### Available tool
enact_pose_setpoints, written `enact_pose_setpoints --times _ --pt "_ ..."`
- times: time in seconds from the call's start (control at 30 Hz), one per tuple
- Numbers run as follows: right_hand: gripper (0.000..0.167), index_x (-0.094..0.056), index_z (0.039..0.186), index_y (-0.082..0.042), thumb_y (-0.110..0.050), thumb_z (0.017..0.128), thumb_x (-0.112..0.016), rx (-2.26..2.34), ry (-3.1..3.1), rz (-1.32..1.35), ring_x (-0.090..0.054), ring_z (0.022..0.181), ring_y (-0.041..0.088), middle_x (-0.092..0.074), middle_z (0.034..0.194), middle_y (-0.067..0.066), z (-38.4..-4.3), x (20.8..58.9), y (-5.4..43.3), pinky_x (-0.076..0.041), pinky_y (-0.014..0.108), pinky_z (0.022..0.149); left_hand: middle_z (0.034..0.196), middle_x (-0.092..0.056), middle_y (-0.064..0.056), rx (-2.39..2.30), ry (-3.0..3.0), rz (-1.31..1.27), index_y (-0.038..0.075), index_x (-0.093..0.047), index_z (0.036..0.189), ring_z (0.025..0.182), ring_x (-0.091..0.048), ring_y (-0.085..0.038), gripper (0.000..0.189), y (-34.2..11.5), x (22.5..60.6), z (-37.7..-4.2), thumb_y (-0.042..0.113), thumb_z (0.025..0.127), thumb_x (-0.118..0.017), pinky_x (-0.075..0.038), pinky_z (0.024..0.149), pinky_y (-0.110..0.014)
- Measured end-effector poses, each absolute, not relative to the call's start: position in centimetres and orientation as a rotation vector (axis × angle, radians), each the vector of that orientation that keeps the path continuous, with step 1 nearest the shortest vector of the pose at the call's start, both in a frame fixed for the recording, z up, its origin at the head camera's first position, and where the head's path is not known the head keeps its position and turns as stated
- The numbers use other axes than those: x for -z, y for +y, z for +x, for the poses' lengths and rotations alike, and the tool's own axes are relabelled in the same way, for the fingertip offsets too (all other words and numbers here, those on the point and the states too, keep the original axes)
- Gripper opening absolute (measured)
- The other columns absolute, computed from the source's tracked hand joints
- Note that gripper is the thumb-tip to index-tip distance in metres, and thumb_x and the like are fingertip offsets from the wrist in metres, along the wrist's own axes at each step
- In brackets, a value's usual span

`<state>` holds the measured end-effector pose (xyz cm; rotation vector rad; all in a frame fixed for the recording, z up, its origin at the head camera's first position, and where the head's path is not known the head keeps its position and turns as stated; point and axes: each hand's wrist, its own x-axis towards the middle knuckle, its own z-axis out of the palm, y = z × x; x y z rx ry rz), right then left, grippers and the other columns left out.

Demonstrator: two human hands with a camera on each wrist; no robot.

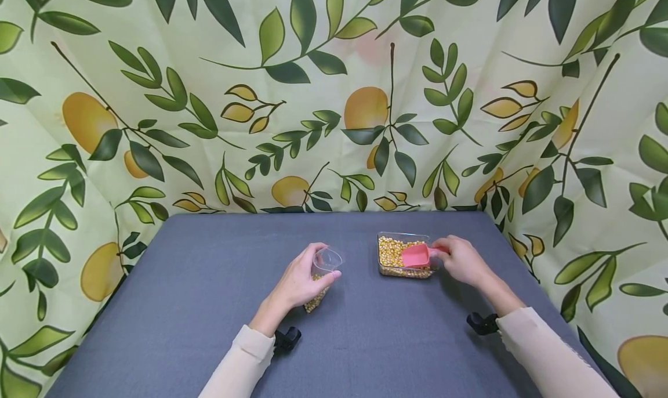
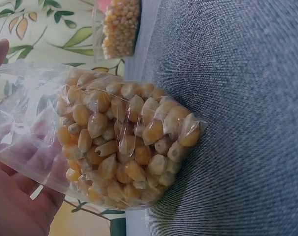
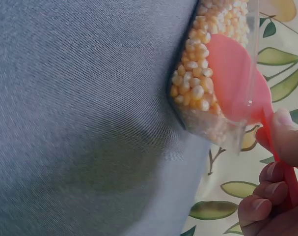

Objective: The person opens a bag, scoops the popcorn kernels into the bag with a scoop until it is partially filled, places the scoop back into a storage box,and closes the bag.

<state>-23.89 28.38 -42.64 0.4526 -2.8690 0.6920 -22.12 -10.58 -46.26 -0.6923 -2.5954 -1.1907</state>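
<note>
My left hand (image 1: 301, 277) holds a clear plastic bag (image 2: 28, 118) around its upper part, thumb and fingers on either side of the round open mouth. Corn kernels (image 2: 124, 142) fill the lower part of the bag, whose bottom is at the tabletop. To the right, a clear rectangular container (image 1: 404, 274) is filled with more corn kernels (image 1: 390, 250). A pink scoop (image 1: 416, 255) dips into these kernels at the container's right side. Its handle is gripped by my right hand (image 1: 461, 260), the thumb along the top and fingers curled below.
A blue-grey cloth covers the table (image 1: 219, 305). Behind it and at both sides hangs a leaf-and-fruit patterned curtain (image 1: 313, 96). Black straps (image 1: 482, 324) sit at both wrists.
</note>
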Motion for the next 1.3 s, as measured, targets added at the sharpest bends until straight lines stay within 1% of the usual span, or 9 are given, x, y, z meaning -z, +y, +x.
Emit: enact_pose_setpoints --times 0.27,0.43,0.57,0.63,0.8,0.9,1.1,1.2,1.3 --pt "0.013 -0.075 0.103 0.000 -0.009 0.096 -0.069 -0.837 -2.843 0.418 -0.059 0.084 0.024 -0.067 0.093 0.011 -24.0 44.3 28.0 -0.048 0.045 0.076 0.102 -0.060 0.001 1.184 -2.600 -0.692 0.016 -0.054 0.135 0.091 -0.060 -0.015 0.060 -10.6 46.3 -22.1 0.043 0.087 -0.076 -0.050 0.078 -0.038" --pt "0.016 -0.075 0.105 0.002 -0.009 0.096 -0.069 -0.891 -2.821 0.395 -0.062 0.090 0.029 -0.068 0.098 0.016 -24.1 45.1 27.9 -0.049 0.050 0.081 0.103 -0.060 -0.001 1.187 -2.600 -0.698 0.011 -0.054 0.136 0.091 -0.060 -0.016 0.062 -10.6 46.3 -22.1 0.043 0.087 -0.076 -0.050 0.078 -0.039" --pt "0.019 -0.074 0.109 0.003 -0.010 0.097 -0.068 -0.938 -2.829 0.353 -0.062 0.090 0.029 -0.069 0.101 0.017 -24.1 45.4 28.0 -0.049 0.047 0.078 0.104 -0.061 -0.003 1.188 -2.601 -0.700 0.008 -0.054 0.137 0.092 -0.060 -0.016 0.065 -10.5 46.3 -22.1 0.043 0.087 -0.076 -0.050 0.079 -0.039" --pt "0.020 -0.073 0.110 0.003 -0.011 0.097 -0.068 -0.963 -2.833 0.340 -0.061 0.090 0.029 -0.069 0.102 0.017 -24.2 45.5 28.0 -0.049 0.047 0.078 0.103 -0.060 -0.002 1.189 -2.603 -0.696 0.009 -0.054 0.137 0.092 -0.059 -0.016 0.064 -10.5 46.2 -22.1 0.043 0.087 -0.076 -0.050 0.079 -0.039" --pt "0.023 -0.073 0.113 0.003 -0.014 0.099 -0.066 -1.036 -2.833 0.298 -0.062 0.098 0.033 -0.068 0.111 0.024 -24.2 45.8 28.2 -0.049 0.050 0.083 0.102 -0.059 0.000 1.191 -2.605 -0.691 0.010 -0.054 0.137 0.091 -0.059 -0.016 0.064 -10.6 46.3 -22.1 0.044 0.088 -0.076 -0.050 0.078 -0.039" --pt "0.025 -0.072 0.115 0.004 -0.015 0.099 -0.066 -1.091 -2.827 0.275 -0.062 0.099 0.032 -0.068 0.113 0.024 -24.2 45.9 28.3 -0.050 0.047 0.083 0.102 -0.059 0.000 1.196 -2.605 -0.689 0.010 -0.054 0.137 0.091 -0.059 -0.016 0.064 -10.6 46.3 -22.1 0.044 0.087 -0.076 -0.050 0.078 -0.039" --pt "0.026 -0.071 0.116 0.005 -0.014 0.100 -0.065 -1.235 -2.794 0.242 -0.060 0.091 0.020 -0.071 0.106 0.017 -24.0 46.0 28.3 -0.049 0.033 0.078 0.103 -0.060 -0.001 1.196 -2.605 -0.677 0.013 -0.054 0.136 0.092 -0.060 -0.016 0.062 -10.6 46.4 -22.1 0.044 0.087 -0.077 -0.050 0.079 -0.039" --pt "0.025 -0.070 0.116 0.006 -0.013 0.100 -0.065 -1.327 -2.757 0.225 -0.060 0.090 0.016 -0.071 0.106 0.018 -23.9 46.2 28.4 -0.050 0.026 0.077 0.103 -0.061 -0.001 1.197 -2.601 -0.677 0.013 -0.054 0.136 0.093 -0.061 -0.017 0.062 -10.5 46.3 -22.1 0.044 0.087 -0.077 -0.050 0.080 -0.040" --pt "0.026 -0.069 0.117 0.008 -0.011 0.100 -0.064 -1.400 -2.721 0.230 -0.061 0.089 0.014 -0.070 0.107 0.020 -23.8 46.3 28.5 -0.050 0.024 0.076 0.104 -0.062 -0.002 1.194 -2.598 -0.678 0.013 -0.054 0.135 0.094 -0.061 -0.017 0.062 -10.6 46.3 -22.1 0.044 0.087 -0.077 -0.051 0.081 -0.040"
